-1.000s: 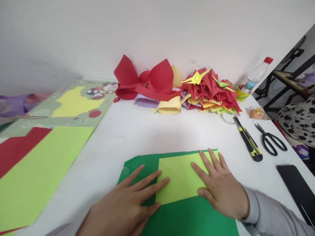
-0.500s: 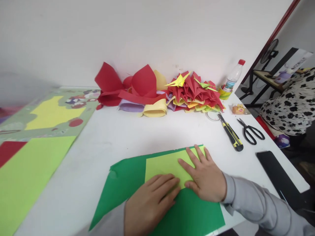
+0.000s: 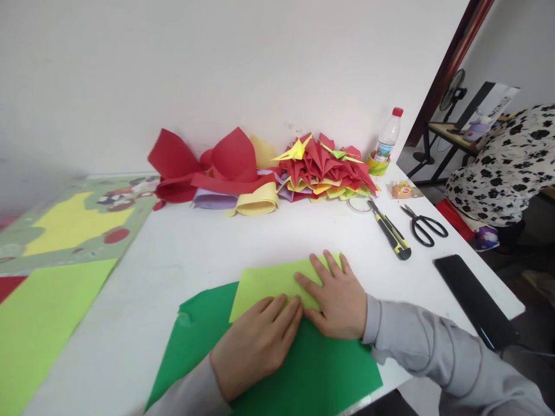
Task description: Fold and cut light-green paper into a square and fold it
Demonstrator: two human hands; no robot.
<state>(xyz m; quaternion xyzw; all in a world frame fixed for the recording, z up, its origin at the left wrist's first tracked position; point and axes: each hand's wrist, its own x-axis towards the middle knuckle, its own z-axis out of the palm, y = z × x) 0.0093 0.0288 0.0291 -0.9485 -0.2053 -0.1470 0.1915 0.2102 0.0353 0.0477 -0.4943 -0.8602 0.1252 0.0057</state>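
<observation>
A light green sheet of paper (image 3: 264,283) lies over the upper part of a larger dark green sheet (image 3: 202,323). My left hand (image 3: 260,341) rests on the near edge of the light green paper, fingers together and slightly bent; whether its fingertips pinch the paper is hidden. Flat on the right part of the same paper, my right hand (image 3: 336,297) has its fingers spread, with its thumb close to my left fingertips.
Folded red paper shapes (image 3: 236,156) and a pile of red paper stars (image 3: 325,164) line the wall. A bottle (image 3: 387,138), cutter (image 3: 392,234), scissors (image 3: 422,224) and black phone-like object (image 3: 474,300) are on the right. A patterned garment (image 3: 507,167) shows a person beyond.
The camera view has shifted right. The light green paper has moved up and left over the dark green sheet, now covering part of its far edge. Both hands have stayed on it.
</observation>
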